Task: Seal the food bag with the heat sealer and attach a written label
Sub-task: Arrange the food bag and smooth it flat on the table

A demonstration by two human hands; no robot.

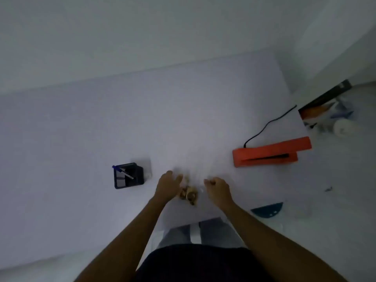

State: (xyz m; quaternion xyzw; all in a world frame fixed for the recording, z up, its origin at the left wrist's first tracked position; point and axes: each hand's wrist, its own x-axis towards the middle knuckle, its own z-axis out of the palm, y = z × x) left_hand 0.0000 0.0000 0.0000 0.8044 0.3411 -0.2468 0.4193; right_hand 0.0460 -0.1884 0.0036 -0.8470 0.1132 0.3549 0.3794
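Readying the bag (pixel 189 195) for sealing: left hand (pixel 167 185) flat against it, right hand (pixel 217 189) seemingly pinching its edge. Next, probably, across to the sealer (pixel 270 152), right of bag.

Both forearms are bare, no sleeves showing, above the left hand (pixel 169 185) and right hand (pixel 218 189). A dark top (pixel 199 263) and light grey trousers (pixel 215 231) are worn.

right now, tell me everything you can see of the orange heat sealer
The sealer is a long, boxy orange bar, plastic by the look of it, lying flat on the white table to the right of both hands and untouched by them. A dark slot runs along its near side; the upper part reaches further right than the lower. A black cord leaves its left end and trails back toward the table's far right edge. Whether it is switched on cannot be told.
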